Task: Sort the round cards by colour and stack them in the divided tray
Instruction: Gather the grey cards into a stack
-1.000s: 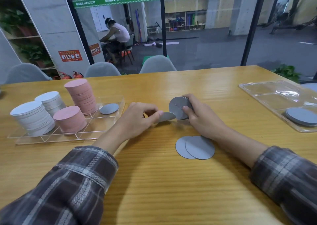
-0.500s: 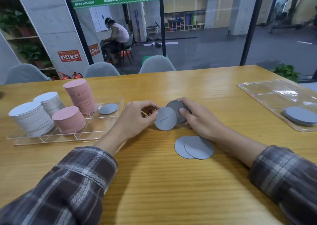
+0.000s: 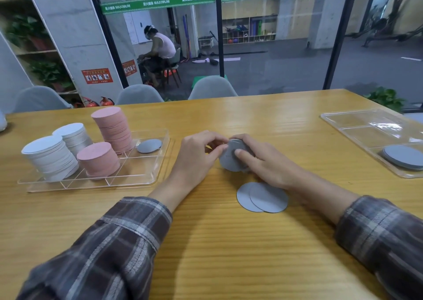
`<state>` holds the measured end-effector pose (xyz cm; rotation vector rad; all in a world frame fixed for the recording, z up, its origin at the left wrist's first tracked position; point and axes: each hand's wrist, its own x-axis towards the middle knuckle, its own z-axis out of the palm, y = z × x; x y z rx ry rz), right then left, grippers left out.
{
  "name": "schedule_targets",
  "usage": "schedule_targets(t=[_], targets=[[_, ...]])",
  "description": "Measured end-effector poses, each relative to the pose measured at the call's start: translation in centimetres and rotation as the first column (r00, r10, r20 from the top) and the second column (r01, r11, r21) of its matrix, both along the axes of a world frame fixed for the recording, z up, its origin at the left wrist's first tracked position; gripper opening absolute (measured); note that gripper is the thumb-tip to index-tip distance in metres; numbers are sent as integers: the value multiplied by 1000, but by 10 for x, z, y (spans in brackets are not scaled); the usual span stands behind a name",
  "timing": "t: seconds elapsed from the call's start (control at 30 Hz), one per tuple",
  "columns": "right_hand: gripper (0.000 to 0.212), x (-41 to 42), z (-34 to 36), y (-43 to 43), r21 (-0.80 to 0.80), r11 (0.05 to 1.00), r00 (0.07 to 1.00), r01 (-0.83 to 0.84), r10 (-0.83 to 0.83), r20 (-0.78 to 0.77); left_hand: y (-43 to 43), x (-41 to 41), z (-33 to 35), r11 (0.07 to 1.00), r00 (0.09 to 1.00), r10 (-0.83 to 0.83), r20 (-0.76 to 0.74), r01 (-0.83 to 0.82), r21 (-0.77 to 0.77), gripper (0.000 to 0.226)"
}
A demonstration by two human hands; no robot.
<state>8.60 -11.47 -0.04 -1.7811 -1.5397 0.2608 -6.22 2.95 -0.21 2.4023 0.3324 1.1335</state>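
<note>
My right hand point(image 3: 263, 162) grips a small stack of grey round cards point(image 3: 230, 162) on edge at the table's middle, thumb across the front card. My left hand point(image 3: 199, 157) pinches the stack's upper left edge. Two loose grey cards point(image 3: 262, 198) lie overlapped on the table just in front of my right hand. At the left, the clear divided tray point(image 3: 146, 178) holds two white stacks point(image 3: 51, 155), two pink stacks point(image 3: 112, 128) and one grey card point(image 3: 149, 145) in a back compartment.
A second clear tray point(image 3: 357, 125) stands at the right edge with a low grey stack point(image 3: 404, 156) in its near compartment. Grey chairs point(image 3: 211, 88) line the table's far side before a glass wall. A person sits beyond the glass.
My left hand brought a single grey card up against the stack in my right hand. That card now lies on the front of the stack under my right thumb.
</note>
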Motion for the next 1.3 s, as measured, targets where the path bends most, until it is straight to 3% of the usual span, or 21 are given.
schedule_targets(t=[0.23,0.33,0.43,0.5,0.73,0.93,1.03,1.2,1.3], targets=[[32,5,-1,2,-44,998,998,51,-49,50,-8,2,1,999,1000,-17,-10,16,-30,14],[33,10,-1,1,-50,994,994,98,-95,61,-18,0,0,986,973,-141,-181,121,-117,19],[32,14,-1,0,-46,992,991,119,-115,72,-24,-1,-3,960,868,-269,-417,205,-192,29],[32,14,-2,0,-41,992,990,121,-117,76,-21,-1,-3,956,841,-284,-461,213,-201,33],[34,18,-4,-1,-25,988,986,150,-147,77,-4,-10,8,923,805,-359,-471,231,-309,24],[35,22,-3,-3,-46,985,985,168,-166,40,-2,-17,9,955,814,-287,-506,201,-219,17],[34,25,-3,-3,-42,987,988,157,-156,19,-3,-14,6,971,813,-239,-531,186,-152,33],[33,23,-2,-5,-24,992,992,125,-125,6,-9,-17,13,969,868,-244,-433,205,-136,13],[30,22,-2,-5,-14,994,994,111,-111,-12,-11,-16,15,973,901,-229,-369,201,-116,27]])
